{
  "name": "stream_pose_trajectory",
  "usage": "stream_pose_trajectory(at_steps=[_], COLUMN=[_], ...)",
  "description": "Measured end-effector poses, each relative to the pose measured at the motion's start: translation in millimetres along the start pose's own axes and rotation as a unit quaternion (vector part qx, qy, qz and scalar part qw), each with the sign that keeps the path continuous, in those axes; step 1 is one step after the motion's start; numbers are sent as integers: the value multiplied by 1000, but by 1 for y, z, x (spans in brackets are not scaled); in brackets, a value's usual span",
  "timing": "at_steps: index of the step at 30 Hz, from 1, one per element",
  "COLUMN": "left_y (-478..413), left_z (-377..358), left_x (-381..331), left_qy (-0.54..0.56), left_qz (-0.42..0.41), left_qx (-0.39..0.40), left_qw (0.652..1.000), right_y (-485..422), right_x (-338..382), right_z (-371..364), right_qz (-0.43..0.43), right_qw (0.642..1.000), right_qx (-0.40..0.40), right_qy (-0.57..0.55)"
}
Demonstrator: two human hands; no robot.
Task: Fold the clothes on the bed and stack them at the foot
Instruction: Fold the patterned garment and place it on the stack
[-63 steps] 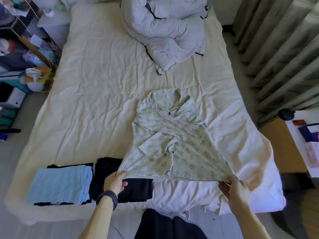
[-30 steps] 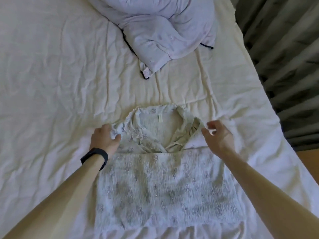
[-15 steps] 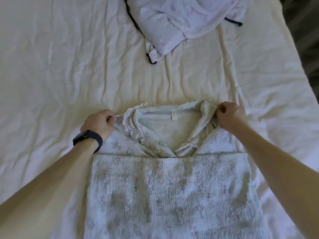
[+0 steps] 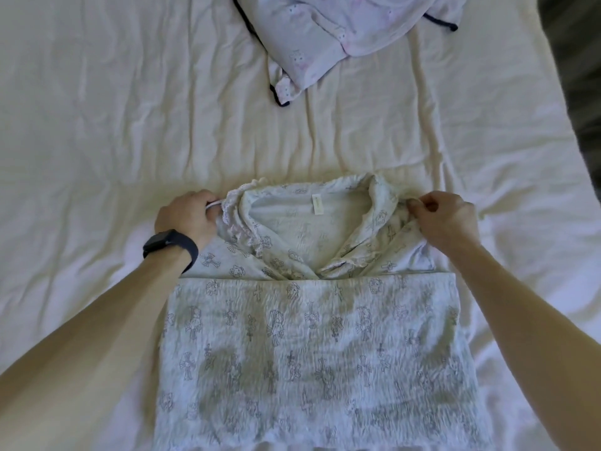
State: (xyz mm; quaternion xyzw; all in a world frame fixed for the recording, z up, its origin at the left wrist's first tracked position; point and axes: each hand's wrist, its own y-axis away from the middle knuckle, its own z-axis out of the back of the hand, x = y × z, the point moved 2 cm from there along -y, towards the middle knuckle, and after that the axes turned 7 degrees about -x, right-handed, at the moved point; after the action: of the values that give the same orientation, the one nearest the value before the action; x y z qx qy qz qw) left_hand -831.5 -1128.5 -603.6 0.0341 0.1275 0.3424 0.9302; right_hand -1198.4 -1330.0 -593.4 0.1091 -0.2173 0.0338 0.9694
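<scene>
Pajama top (image 4: 312, 336), long axis near-to-far, collar far, left hand (image 4: 187, 218) and right hand (image 4: 447, 219) clenched on shoulders

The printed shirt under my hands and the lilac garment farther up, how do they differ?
The printed shirt lies flat, its lower part folded up; the lilac garment is a crumpled heap. The printed shirt has grey figures; the lilac garment has dark piping. Your left hand and right hand grip the printed shirt; nothing touches the lilac garment. Both lie on the cream sheet.
</scene>
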Motion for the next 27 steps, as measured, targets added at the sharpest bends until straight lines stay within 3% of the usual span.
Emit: stream_pose_trajectory(at_steps=[2, 6, 7, 9, 12, 14, 17, 19, 22, 24, 27], left_y=[1, 0, -3, -12, -22, -25, -23, -9, 52, 103, 163], left_z=[-3, 3, 4, 4, 4, 2, 0, 1, 7, 6, -5], left_x=[-6, -28, -36, -44, -51, -50, -47, -44, -25, -2, 37], left_qy=[18, 236, 231, 102, -34, -49, -84, -15, 150, 159, 140], left_qz=[10, 91, 67, -18, -104, -108, -106, -67, 11, 59, 203], left_qx=[23, 15, 29, 63, 19, -5, 23, 27, -98, -141, -79], left_qw=[1000, 967, 970, 993, 994, 993, 991, 997, 984, 975, 966], right_y=[3, 11, 11, 9, 4, 2, 6, 20, 77, 122, 167], right_x=[3, 38, 49, 68, 81, 78, 71, 59, 23, -12, -61], right_z=[-5, -6, -8, -15, -24, -26, -23, -15, 6, 17, 24], right_qz=[4, 27, 52, 106, 136, 115, 132, 111, 105, 72, -86], right_qw=[1000, 997, 997, 992, 985, 990, 987, 991, 989, 985, 993], right_qx=[12, 9, 20, 55, 29, 11, 31, 29, -96, -145, -68], right_qy=[22, -72, -56, 40, 102, 82, 85, 66, -33, -67, -49])
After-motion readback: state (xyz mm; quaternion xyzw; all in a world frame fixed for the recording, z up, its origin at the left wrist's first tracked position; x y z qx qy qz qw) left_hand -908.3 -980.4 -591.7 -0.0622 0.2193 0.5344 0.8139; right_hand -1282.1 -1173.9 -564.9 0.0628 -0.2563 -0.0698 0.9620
